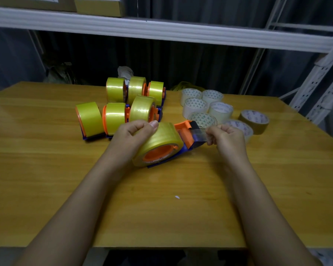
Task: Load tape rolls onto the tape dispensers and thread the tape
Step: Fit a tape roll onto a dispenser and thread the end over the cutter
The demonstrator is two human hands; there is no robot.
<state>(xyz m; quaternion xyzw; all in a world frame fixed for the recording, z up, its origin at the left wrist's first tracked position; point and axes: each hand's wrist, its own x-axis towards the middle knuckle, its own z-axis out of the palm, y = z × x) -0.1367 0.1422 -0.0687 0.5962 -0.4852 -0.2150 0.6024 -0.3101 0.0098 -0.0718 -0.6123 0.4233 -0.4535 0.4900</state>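
Gripping the glossy yellow tape roll (158, 143), left hand (132, 134); right hand (226, 138) pinches clear film (199, 134).

Your one head camera looks forward and steeply down from above the near edge of the table (46, 189), close over your forearms. Its wide angle reaches the far edge and the shelf (161, 31) beyond.

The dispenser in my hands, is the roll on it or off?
On: the yellow roll sits around the dispenser's orange hub.
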